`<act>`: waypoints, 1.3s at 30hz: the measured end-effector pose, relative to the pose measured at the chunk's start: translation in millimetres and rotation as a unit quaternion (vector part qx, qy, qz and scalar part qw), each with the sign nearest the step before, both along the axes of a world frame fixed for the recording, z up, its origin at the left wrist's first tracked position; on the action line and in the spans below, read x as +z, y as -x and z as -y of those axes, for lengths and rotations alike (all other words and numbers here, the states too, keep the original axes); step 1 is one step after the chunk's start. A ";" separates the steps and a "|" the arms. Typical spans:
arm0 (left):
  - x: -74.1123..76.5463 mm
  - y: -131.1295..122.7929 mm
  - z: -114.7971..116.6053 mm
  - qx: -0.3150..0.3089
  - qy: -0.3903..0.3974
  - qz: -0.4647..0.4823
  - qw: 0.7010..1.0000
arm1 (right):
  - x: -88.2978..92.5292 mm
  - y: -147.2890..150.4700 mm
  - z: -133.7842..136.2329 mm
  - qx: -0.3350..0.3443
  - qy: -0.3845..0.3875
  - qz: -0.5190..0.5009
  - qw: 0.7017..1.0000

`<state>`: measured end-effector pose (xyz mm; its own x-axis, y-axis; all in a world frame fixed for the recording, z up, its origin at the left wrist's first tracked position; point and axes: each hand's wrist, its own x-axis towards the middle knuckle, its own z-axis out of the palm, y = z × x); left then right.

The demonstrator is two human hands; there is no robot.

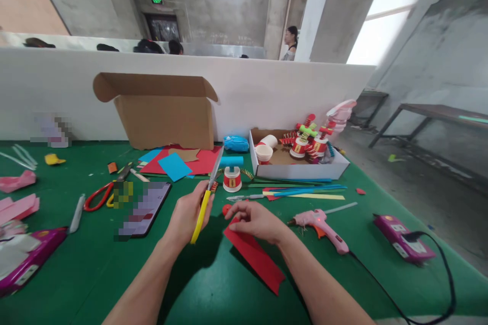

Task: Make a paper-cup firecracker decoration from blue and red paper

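Observation:
My left hand [185, 217] is closed round a pair of scissors with yellow handles [200, 218], its metal blades pointing up and away from me. In my right hand [260, 220] a strip of red paper [255, 259] is pinched between thumb and fingers. The strip slants down to the right and has a notched lower end. A small round red piece [226, 209] lies by my right fingertips, partly hidden. Just beyond my hands stands a paper cup figure [232, 180] with a blue roll on top and folded striped arms.
A pink glue gun [320, 224] lies right of my right hand, its cord running toward me. A phone [147, 213] and red-handled scissors [99, 197] lie left. Behind are a cardboard box [168, 119], sheets of paper and a white box [301, 170] holding cup figures.

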<state>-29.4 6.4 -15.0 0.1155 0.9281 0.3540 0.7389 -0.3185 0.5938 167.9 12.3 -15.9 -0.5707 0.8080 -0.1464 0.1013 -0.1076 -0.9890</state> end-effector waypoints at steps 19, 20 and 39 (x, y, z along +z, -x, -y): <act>-1.5 -1.9 -2.0 0.023 0.003 -0.069 0.997 | 1.3 -10.3 -11.4 -0.166 -0.251 0.540 0.786; -1.6 -1.8 -2.3 0.023 0.009 -0.072 0.997 | 0.4 -6.7 -8.8 -0.145 -0.251 0.560 0.776; -1.2 -1.7 -2.2 0.030 0.046 -0.118 0.991 | -10.0 -3.6 -10.1 -0.171 -0.276 0.517 0.792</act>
<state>-27.7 8.7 -16.2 0.1295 0.9629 0.2367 0.8769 -0.2227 0.4260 171.5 22.4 -25.8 -0.1098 0.9933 0.0362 0.9463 0.1156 -0.3018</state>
